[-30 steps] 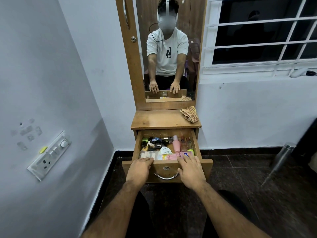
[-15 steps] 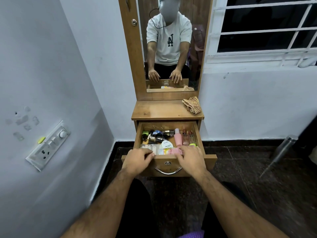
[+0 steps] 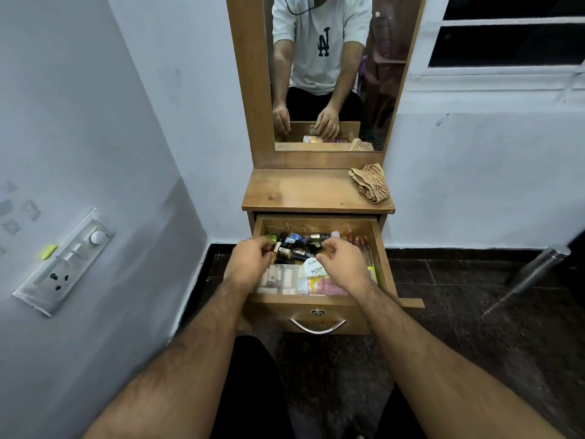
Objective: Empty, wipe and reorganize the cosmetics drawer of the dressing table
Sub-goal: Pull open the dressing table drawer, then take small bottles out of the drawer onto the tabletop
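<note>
The dressing table's wooden drawer [image 3: 385, 267] is pulled out and packed with cosmetics. Small dark bottles [image 3: 300, 247] crowd the back, and red-capped bottles [image 3: 361, 242] line the right side. A pink tube [image 3: 327, 286], a white round nail polish pack [image 3: 311, 268] and a clear box of small items [image 3: 281, 278] lie at the front. My left hand [image 3: 250, 263] reaches into the drawer's left side, fingers curled at the small bottles. My right hand [image 3: 346, 266] hovers over the middle with thumb and fingers bent. What either hand grips is hidden.
A crumpled checked cloth [image 3: 370, 185] lies on the right of the tabletop [image 3: 297, 191], below the mirror [image 3: 329, 74]. A switchboard [image 3: 63, 264] sticks out from the left wall. A metal flask [image 3: 535, 274] lies on the dark floor at the right.
Both hands left the drawer's front edge and moved forward into the drawer, over the cosmetics. The camera tilted down and came closer.
</note>
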